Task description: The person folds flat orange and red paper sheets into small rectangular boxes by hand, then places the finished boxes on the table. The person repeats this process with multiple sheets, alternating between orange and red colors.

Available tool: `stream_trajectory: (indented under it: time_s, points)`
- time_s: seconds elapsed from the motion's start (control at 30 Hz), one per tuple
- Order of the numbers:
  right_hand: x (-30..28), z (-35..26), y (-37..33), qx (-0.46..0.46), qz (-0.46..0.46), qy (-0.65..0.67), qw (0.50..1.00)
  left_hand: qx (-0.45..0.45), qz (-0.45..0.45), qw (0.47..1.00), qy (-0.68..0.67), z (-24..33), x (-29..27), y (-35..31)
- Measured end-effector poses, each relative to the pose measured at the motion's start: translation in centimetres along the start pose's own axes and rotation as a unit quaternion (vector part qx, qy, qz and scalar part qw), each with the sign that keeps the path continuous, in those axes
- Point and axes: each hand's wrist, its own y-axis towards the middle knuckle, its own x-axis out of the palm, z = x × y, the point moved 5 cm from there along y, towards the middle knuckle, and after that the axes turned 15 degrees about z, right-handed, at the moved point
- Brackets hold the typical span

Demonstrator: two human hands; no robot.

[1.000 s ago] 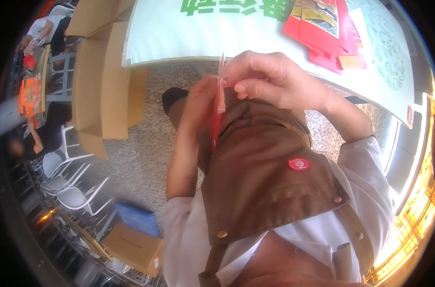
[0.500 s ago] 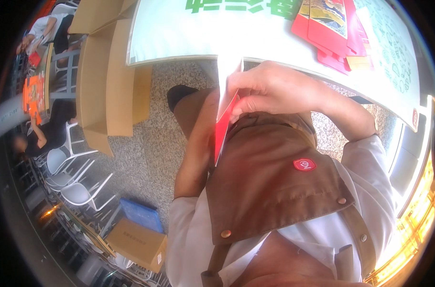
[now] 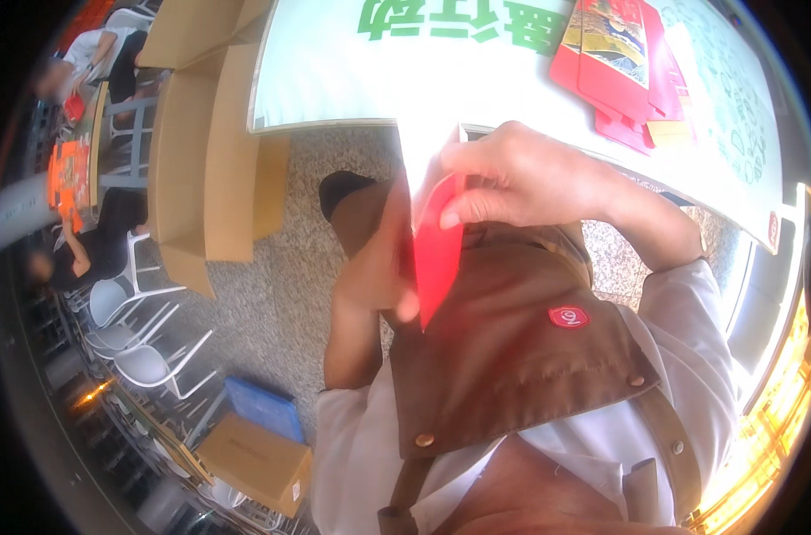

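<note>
A folded piece of red card (image 3: 439,254) with a white inner side is held upright before my apron, by the table's near edge. My right hand (image 3: 526,178) pinches its upper part, the thumb lying on the red face and the other fingers on the far side. On the left side of the card is my left hand (image 3: 379,267), closed against it; a fingertip shows at the lower edge, while most of its fingers are hidden or blurred. Several flat red printed cards (image 3: 610,67) lie in a loose pile on the white table (image 3: 325,80).
Left of the table stands a large open cardboard box (image 3: 187,160). White chairs (image 3: 143,361), a closed brown carton (image 3: 256,459) and a blue crate (image 3: 265,406) are at the lower left. Two people sit at the far left by another table with an orange item (image 3: 64,174).
The red card has turned, so more of its red face shows. My left hand has shifted lower along it, and the right hand keeps its pinch.
</note>
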Motion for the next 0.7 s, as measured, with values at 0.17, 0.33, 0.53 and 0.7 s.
stream_trajectory:
  time_s: [0.17, 0.33, 0.53, 0.7]
  points:
    - [-0.7, -0.8, 0.3, -0.006, 0.013, 0.007, 1.000, 0.044, -0.042, 0.998, -0.011, -0.8, -0.8, -0.5]
    - [-2.3, -1.3, 0.4, -0.022, -0.034, -0.077, 0.996, 0.102, 0.062, 0.991, -0.058, 0.5, -1.7, -0.3]
    - [-1.5, 0.0, 0.0, 0.099, 0.118, 0.184, 0.971, 0.156, 0.124, 0.976, -0.091, 1.9, -2.3, 1.6]
    - [1.2, 1.5, -0.1, 0.120, 0.212, 0.265, 0.933, 0.216, 0.245, 0.945, -0.022, 2.1, -2.8, 2.3]
